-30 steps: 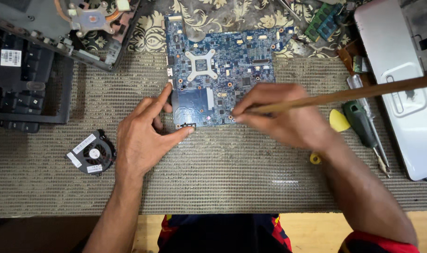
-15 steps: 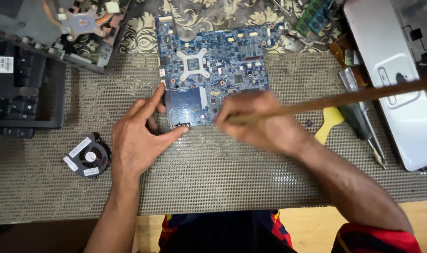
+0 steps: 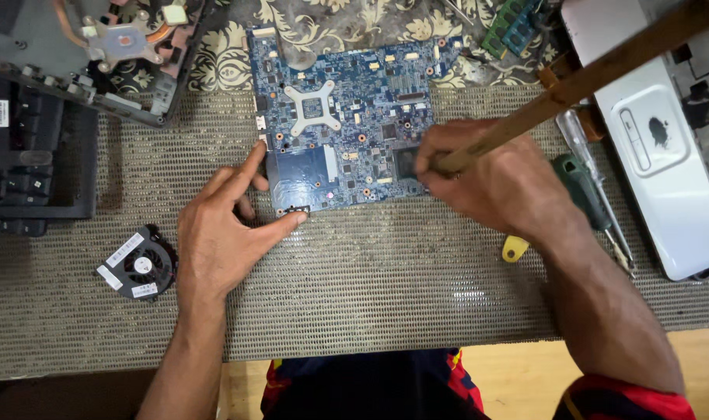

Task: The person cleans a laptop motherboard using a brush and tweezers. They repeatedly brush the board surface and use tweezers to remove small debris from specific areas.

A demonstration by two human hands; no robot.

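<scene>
The blue board (image 3: 347, 124) lies flat on the mat (image 3: 370, 288) between both hands. The left hand (image 3: 222, 233) is spread open, fingertips bracing the board's lower left corner. The right hand (image 3: 494, 183) is closed around a wooden stick (image 3: 588, 78), its tip down on the board's right side.

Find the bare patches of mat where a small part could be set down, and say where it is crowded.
Free: the woven mat below the blue circuit board, between both hands, down to its near edge; also left of the small fan. Crowded: the back row of dismantled parts, and the screwdrivers by the right hand.
</scene>
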